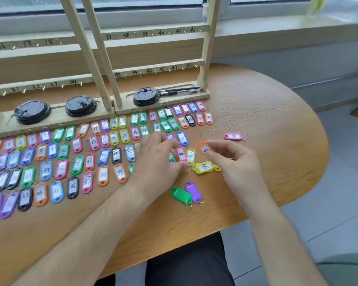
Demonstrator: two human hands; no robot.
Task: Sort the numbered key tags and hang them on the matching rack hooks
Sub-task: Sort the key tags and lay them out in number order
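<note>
Several coloured numbered key tags (72, 159) lie in rows on the wooden table (267, 124). My right hand (234, 162) pinches an orange key tag (203, 147) just above the table. My left hand (157, 159) rests palm down over tags in the middle, fingertips by the red tag 44 (181, 154); I cannot tell whether it grips one. A yellow tag 48 (205, 167) lies under my right hand. A green tag (181, 195) and a purple tag (193, 191) lie face down in front. A pink tag (233, 136) sits alone at the right. The wooden racks (153, 69) with numbered hooks stand behind.
Black cup lids (32, 111) sit in the rack bases, another black lid (146, 96) beside two black pens (180, 90). The table's curved edge runs at the right and front. A window sill lies behind the racks.
</note>
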